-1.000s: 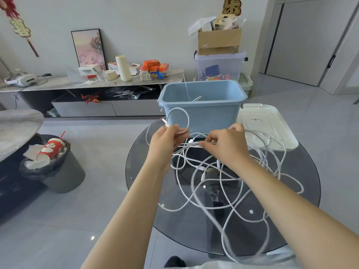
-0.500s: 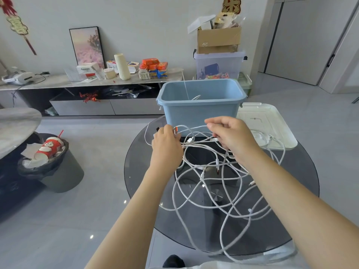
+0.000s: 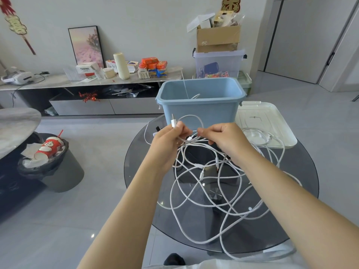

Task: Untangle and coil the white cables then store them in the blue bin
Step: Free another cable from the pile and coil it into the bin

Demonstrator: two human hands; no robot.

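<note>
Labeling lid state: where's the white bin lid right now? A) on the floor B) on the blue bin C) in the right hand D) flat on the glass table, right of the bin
D: the white lid lies flat on the glass table, right of the open blue bin.

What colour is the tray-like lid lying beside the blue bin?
The lid is pale, whitish-cream; the head view shows it right of the bin.

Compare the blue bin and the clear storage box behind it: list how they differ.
The blue bin is opaque; the clear storage box shows its contents through its walls. The blue bin stands open on the glass table, a white cable end inside; the clear storage box is lidded, farther back, by the wall. A cardboard box sits on the clear storage box; nothing covers the blue bin. Both are rectangular plastic containers.
</note>
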